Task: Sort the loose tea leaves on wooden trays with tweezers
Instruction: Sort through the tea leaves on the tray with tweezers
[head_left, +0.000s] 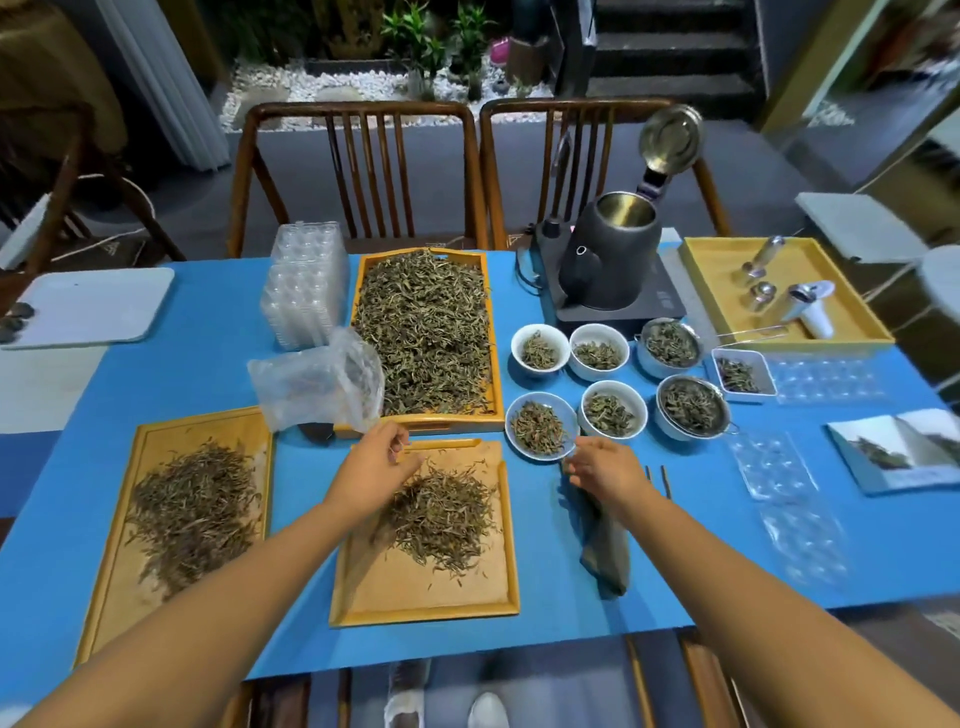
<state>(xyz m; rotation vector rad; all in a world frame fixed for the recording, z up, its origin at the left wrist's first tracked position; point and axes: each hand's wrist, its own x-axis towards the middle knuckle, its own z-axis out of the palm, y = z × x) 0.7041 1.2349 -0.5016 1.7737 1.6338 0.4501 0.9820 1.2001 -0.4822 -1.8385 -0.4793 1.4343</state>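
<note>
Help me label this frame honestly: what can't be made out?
- Head view: whether the left hand pinches tweezers; fingers are blurred.
- What the right hand touches; its fingers hide it.
- Dark objects on the grey tray: cut off by the left edge.

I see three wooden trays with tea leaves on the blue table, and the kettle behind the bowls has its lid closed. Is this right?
Not quite. The three wooden trays with tea leaves on the blue table are right, but the kettle behind the bowls has its lid open, tipped up and back. The head view shows the inside of the kettle.
</note>
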